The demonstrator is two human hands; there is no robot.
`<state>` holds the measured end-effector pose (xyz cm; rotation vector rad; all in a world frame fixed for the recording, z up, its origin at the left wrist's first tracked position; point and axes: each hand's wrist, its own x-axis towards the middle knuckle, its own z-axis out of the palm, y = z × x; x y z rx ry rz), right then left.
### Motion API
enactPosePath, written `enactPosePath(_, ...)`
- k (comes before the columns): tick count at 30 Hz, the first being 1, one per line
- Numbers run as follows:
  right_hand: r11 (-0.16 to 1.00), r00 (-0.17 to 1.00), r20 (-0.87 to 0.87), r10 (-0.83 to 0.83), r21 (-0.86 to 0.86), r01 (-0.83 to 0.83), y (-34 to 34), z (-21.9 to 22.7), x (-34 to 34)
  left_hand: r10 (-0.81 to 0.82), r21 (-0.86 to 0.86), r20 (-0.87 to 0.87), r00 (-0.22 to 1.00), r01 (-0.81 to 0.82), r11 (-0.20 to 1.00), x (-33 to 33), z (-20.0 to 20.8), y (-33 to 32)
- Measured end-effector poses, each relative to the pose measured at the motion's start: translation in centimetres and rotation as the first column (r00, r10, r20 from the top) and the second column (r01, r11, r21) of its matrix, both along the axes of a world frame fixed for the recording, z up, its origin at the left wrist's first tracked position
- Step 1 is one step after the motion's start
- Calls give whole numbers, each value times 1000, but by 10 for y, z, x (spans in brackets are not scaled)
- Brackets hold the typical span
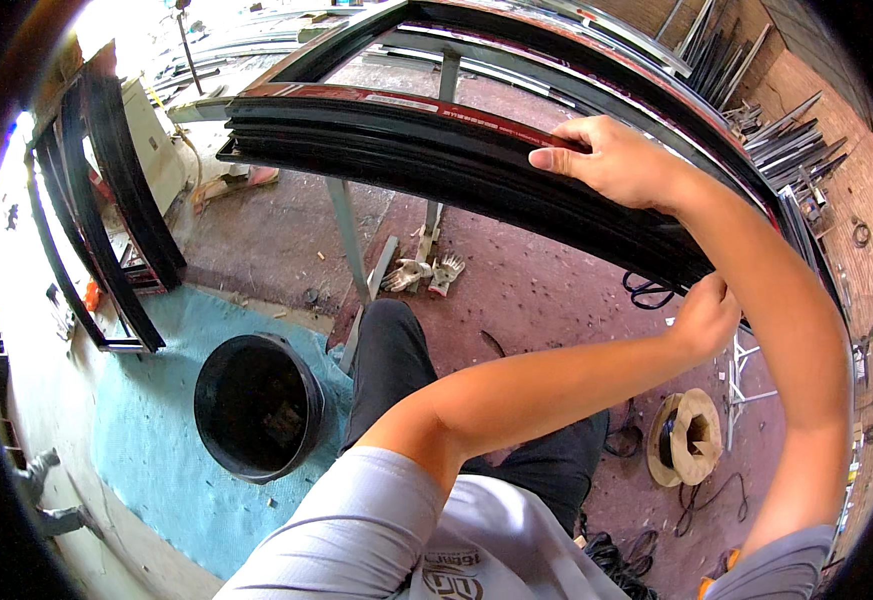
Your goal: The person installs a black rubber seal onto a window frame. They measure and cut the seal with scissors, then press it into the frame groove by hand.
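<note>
Both hands are at the near bar of a large black frame [406, 150], which spans the upper part of the view above the reddish floor [546, 300]. With its thumb on the bar's face and its fingers over the red-striped upper edge, the right hand [611, 165] grips it. Near the bar's lower edge, the left hand [706, 318] is curled; whether it pinches anything cannot be told. Dark-handled scissors [646, 292] show just beside it. Lower left, a black bucket [226, 385] stands on a blue sheet [156, 430].
</note>
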<state>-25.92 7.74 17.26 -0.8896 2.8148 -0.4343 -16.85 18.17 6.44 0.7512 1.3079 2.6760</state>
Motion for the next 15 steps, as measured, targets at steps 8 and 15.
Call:
enactPosePath(8,1000,997,76,11,0,-11,4,11,-2,56,134,-101,993,-42,990,-5,10,8)
enactPosePath(15,999,999,11,33,-33,-33,18,0,-2,39,247,-21,999,-33,968,-10,10,8)
